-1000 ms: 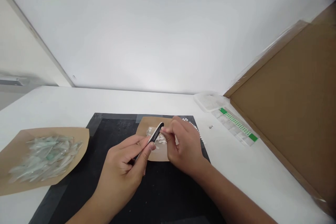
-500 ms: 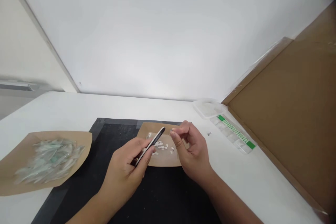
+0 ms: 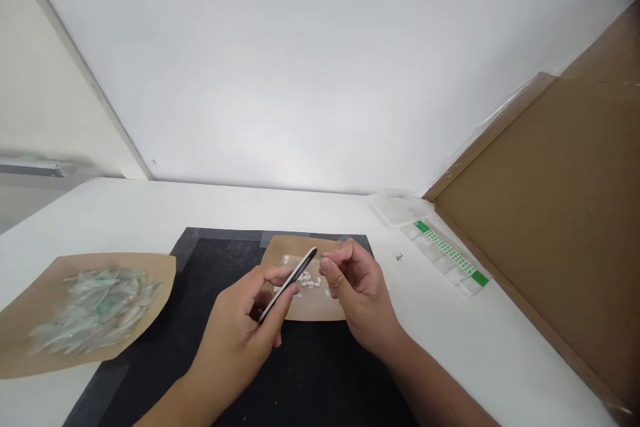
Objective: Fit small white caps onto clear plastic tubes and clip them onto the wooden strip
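Note:
My left hand (image 3: 250, 330) is closed around a slim, flat bar (image 3: 289, 284) with a rounded end, a black face and a pale edge. The bar slants up to the right, above a brown paper tray (image 3: 320, 312). Small white oval pieces (image 3: 310, 283) lie scattered in that tray. Just right of the bar's upper end, my right hand (image 3: 363, 297) pinches thumb and forefinger together. A tiny bit of something shows at those fingertips, too small to name. The fingertips and the bar are slightly apart.
At the left stands another brown paper tray (image 3: 155, 307) heaped with clear plastic packets (image 3: 100, 307). A black mat (image 3: 300, 373) covers the table's middle. Farther right are tiny metal pieces (image 3: 399, 257), a compartment box with a green label (image 3: 450, 257), a clear lid (image 3: 397, 208) and a cardboard panel (image 3: 550, 227).
My right hand has moved slightly left and down, bringing its pinched fingertips closer to the bar's upper end. The left hand keeps its grip on the bar.

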### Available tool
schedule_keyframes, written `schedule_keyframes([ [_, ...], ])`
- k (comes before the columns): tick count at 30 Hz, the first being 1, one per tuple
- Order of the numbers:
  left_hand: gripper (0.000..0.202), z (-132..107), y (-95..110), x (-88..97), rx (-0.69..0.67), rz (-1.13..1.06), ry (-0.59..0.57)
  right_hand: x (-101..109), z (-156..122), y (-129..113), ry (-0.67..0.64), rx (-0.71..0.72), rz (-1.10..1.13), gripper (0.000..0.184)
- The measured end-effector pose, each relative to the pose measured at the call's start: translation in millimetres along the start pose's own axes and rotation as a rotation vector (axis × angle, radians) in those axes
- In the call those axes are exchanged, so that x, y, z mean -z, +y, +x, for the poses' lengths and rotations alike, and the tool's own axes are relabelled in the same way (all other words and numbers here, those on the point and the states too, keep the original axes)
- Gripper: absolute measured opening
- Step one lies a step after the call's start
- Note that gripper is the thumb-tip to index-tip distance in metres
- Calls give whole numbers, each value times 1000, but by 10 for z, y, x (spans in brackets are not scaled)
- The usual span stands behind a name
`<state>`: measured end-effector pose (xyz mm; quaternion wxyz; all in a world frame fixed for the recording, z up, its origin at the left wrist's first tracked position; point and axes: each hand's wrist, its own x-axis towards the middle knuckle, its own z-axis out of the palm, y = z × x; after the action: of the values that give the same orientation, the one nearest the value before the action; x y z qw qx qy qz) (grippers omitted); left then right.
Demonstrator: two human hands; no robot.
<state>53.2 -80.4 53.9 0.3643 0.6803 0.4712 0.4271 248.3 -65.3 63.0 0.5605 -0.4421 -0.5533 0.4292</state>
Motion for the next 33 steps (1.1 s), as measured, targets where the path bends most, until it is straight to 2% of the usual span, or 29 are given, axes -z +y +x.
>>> schedule_keyframes([
  [13, 20, -41, -16, -15, 13, -87, -41, -2, -9, 26, -32, -24, -55, 27],
  [23, 23, -21, -17, -25, 22, -142, -36, 30, -39, 100, -11, 140, -280, 19],
  [27, 26, -28, -31, -12, 22, -110, -22, 5, -49, 65, -38, 75, -126, 19],
  [30, 25, -27, -46, 8, 6, -35, 5, -20, -34, -1, -20, 6, 53, 19],
  [33, 24, -19, -69, 20, -12, 29, 23, -26, -19, -49, -6, -51, 133, 21],
])
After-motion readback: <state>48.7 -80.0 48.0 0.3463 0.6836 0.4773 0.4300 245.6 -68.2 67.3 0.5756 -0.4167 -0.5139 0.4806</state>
